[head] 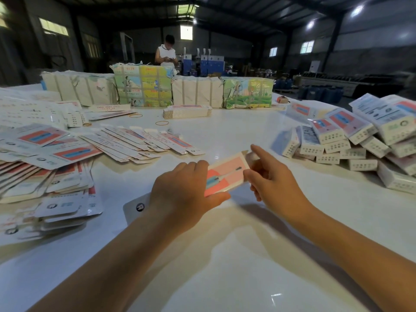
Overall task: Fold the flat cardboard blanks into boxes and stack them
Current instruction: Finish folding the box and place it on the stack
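At the centre of the frame the left hand (180,190) gripped a pink-faced box (226,174), fingers curled over its near-left end and the thumb along its lower edge. The right hand (273,176) met the box's far-right end, its forefinger stretched out toward the end flap while the other fingers curled loosely against the end; whether they pinched the flap could not be told. The box sat tilted just above the white table (225,255). Beneath the left wrist lay a flat blank (136,207). Fanned and heaped flat blanks (67,154) covered the left of the frame. A pile of folded boxes (351,136) filled the right. Rubber bands (162,123) lay further up, before wrapped bundles (144,87) along the table's far edge, where a person (166,52) stood.
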Demonstrator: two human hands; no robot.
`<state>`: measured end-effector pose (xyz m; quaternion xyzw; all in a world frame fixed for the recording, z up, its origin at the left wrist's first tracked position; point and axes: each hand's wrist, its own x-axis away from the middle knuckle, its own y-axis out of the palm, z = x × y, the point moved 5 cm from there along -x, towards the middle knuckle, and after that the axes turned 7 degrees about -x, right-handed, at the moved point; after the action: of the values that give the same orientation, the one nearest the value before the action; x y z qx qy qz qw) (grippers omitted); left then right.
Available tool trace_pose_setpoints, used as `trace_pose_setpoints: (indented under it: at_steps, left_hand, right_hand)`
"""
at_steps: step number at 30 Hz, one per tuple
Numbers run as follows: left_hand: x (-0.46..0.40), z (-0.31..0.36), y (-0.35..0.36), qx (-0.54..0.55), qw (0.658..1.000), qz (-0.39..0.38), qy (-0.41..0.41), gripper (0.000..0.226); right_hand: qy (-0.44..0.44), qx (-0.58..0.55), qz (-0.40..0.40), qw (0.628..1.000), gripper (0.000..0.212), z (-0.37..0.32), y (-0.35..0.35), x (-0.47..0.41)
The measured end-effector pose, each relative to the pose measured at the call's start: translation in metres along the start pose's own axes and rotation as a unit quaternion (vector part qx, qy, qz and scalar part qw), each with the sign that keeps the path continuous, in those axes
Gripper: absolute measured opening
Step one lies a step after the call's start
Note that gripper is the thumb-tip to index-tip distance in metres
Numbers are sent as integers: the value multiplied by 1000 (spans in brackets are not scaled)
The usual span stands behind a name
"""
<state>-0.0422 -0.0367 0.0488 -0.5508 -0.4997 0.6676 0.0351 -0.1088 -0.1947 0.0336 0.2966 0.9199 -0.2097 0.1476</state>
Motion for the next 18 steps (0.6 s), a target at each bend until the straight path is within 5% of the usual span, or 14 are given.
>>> trace_pose_setpoints:
  at_steps: [3,15,18]
  left_hand:
    - [1,2,0,1,1000,0,4,55]
    - [3,5,0,19,999,14,28,54]
    - [2,-3,3,35,998,-24,-47,54]
  right_hand:
    - [-31,21,-3,999,22,-5,2,2]
    - [-94,136,-40,985,7,-8,-2,2]
    - [-123,186,62,973,55,-13,-17,-2]
